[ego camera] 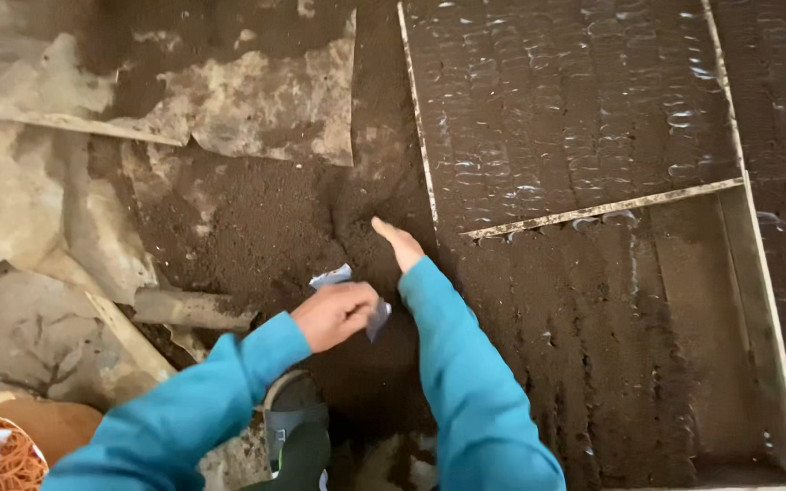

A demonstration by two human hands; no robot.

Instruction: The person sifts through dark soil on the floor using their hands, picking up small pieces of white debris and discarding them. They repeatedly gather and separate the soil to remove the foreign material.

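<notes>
A small whitish packet [347, 289] is being gripped in the left hand [334, 314], fingers curled tight round it, just above the loose dark soil [256, 227]; the right hand [399, 244] is being held flat and open, fingers together, pressed down onto the soil heap right beside the thin wooden strip [418, 118] edging the bed; nothing is being held in it.

Progress-wise, looks like a good chunk is already sorted; the upper part of the wooden frame [757, 273] is being shown packed with rows of little filled bags [575, 100], shiny rims catching light; the lower section under the slanted slat [602, 209] is looking only partly lined up, rows less distinct; so that part is probably what's left. Torn sheeting [247, 100] is lying off to the left, a boot [293, 423] is poking in at the bottom.
</notes>
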